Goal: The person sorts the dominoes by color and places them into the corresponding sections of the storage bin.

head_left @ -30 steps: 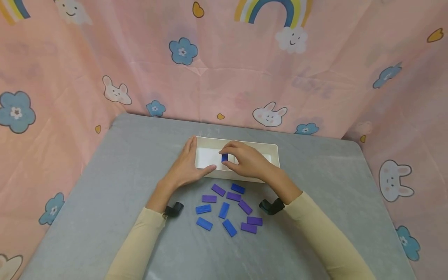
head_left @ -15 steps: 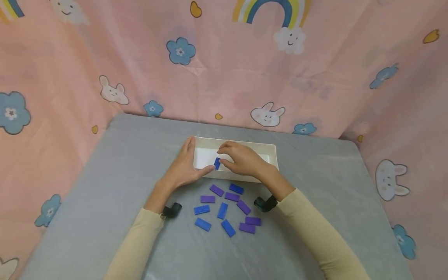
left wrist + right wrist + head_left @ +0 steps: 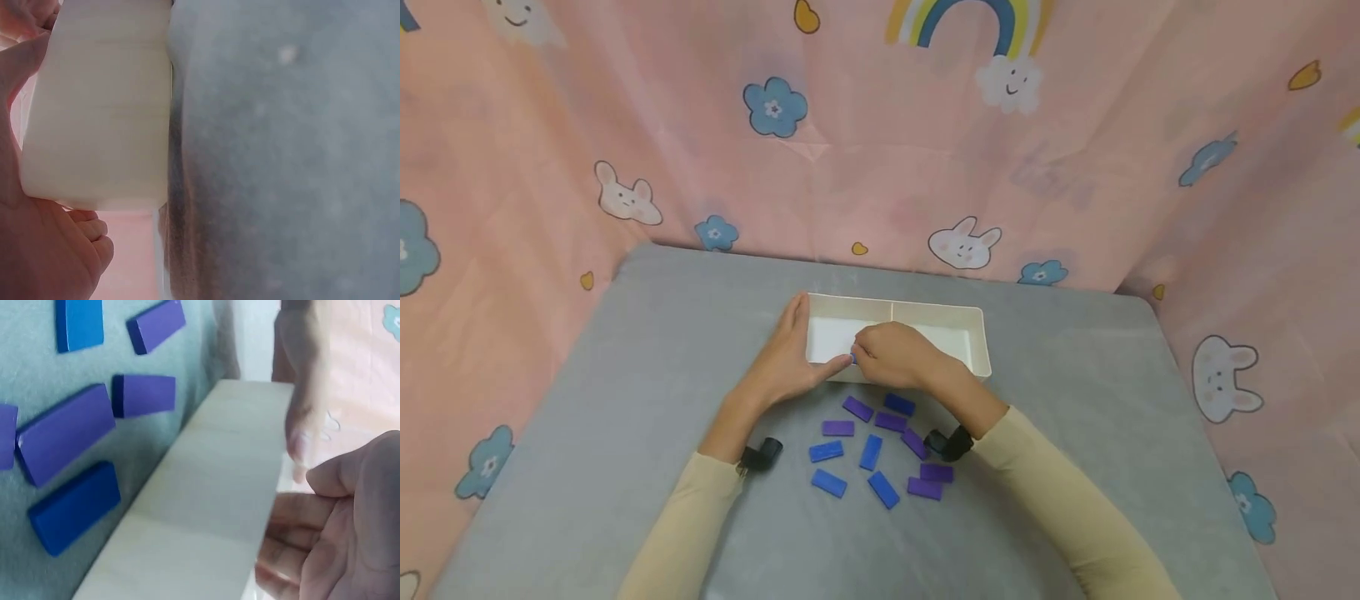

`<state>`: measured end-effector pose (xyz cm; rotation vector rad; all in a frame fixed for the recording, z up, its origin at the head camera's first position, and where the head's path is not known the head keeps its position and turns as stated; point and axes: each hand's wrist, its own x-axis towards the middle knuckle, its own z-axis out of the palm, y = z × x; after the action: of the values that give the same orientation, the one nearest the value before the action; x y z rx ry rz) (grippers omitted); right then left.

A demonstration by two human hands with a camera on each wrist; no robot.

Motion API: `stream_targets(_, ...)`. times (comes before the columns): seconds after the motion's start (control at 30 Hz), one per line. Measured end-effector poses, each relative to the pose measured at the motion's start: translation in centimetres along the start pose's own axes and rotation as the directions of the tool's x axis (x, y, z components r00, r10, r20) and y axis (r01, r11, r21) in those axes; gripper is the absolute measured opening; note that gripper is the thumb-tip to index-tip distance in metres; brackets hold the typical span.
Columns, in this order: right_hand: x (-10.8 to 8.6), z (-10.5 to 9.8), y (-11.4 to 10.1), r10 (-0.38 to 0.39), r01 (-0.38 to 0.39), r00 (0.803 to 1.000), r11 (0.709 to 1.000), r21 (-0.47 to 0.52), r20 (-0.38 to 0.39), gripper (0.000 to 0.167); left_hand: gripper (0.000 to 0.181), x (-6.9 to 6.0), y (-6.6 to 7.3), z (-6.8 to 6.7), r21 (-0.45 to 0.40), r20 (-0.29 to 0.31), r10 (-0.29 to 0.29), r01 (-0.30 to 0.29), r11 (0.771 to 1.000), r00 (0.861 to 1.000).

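The white divided box (image 3: pixel 938 315) lies across the grey table; its front wall (image 3: pixel 206 469) fills the middle of the right wrist view. My left hand (image 3: pixel 781 362) grips the box's left end, thumb over the front rim and fingers around the end wall; the left wrist view shows this hand (image 3: pixel 47 250) around the box corner (image 3: pixel 100 112). Inside the left compartment, near the front wall, my right hand (image 3: pixel 898 354) has curled fingers, with a sliver of a blue block (image 3: pixel 853 359) at their tips beside my left thumb. Most of that block is hidden.
In front of the box lie several loose blue blocks (image 3: pixel 871 452) and several purple blocks (image 3: pixel 838 428), flat on the grey table (image 3: pixel 640 400). A pink patterned curtain (image 3: pixel 850 183) hangs behind the table.
The blue block went from upright between my right fingers to leaning near the front wall, and is now mostly covered. My right hand moved left and forward-down, its fingers more curled. The left hand keeps its grip.
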<state>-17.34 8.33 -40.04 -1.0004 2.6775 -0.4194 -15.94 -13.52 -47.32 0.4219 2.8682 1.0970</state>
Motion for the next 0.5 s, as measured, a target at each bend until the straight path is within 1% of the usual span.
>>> stream_targets(0.13, 0.5, 0.6, -0.3, 0.04, -0.039, 0.999, 0.998, -0.055, 0.022, 0.042, 0.128, 0.1, 0.0, -0.2, 0.019, -0.009, 0.019, -0.019, 1.0, 1.0)
stream_targets(0.27, 0.7, 1.0, -0.2, 0.088, -0.085, 0.995, 0.994, -0.063, 0.046, 0.042, 0.125, 0.1, 0.0, -0.3, 0.017, 0.005, 0.011, -0.011, 1.0, 1.0)
stream_targets(0.4, 0.8, 1.3, -0.3, 0.08, -0.076, 0.996, 0.994, -0.076, 0.045, 0.044, 0.121, 0.1, -0.1, -0.2, 0.026, 0.02, -0.001, 0.001, 1.0, 1.0)
stream_targets(0.5, 0.9, 1.5, -0.4, 0.064, -0.06, 0.997, 0.995, -0.085, 0.041, 0.049, 0.118, 0.2, -0.3, -0.1, 0.029, 0.017, 0.002, -0.002, 1.0, 1.0)
